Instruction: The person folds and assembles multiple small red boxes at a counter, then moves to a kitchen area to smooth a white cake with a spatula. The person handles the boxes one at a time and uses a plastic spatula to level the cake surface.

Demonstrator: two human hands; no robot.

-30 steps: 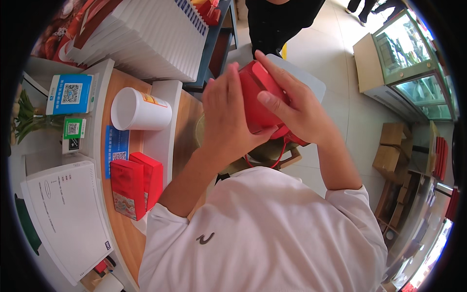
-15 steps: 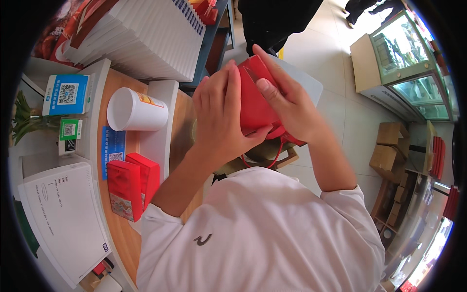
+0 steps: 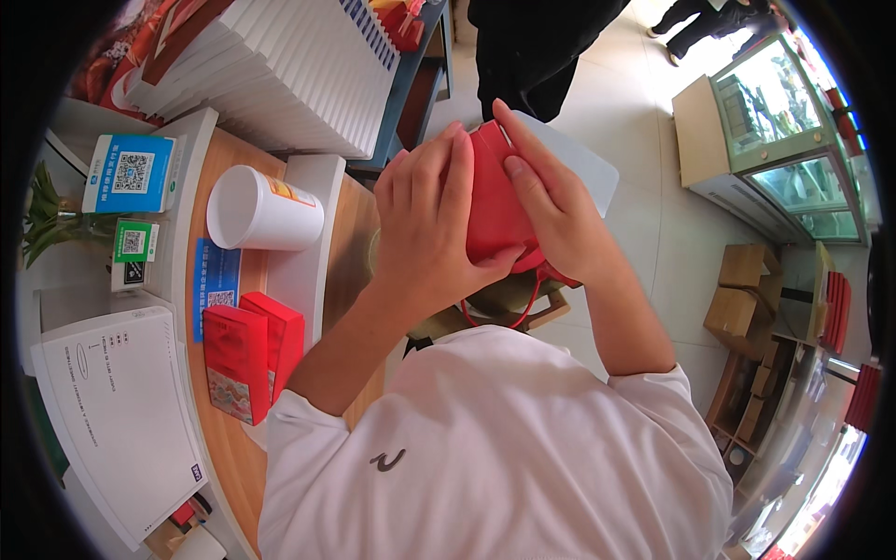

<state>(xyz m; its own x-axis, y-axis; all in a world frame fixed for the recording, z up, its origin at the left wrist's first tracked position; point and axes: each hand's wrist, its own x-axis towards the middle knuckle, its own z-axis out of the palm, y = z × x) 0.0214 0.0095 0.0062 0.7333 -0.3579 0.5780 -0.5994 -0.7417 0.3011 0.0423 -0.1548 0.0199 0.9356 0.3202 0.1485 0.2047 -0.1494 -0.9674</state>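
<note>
Leftward, blue QR-code sign; hands clasp red package.

At centre, we see a red box with a smooth, softly sheened surface like coated card. To its left, we note a white tub of smooth, plastic-looking material and a counter with a wood-grain top. Matt, softly creased white cloth makes up the shirt at lower centre. At upper right, we find a cabinet with glossy glass panes, above cartons of dull brown cardboard.
</note>
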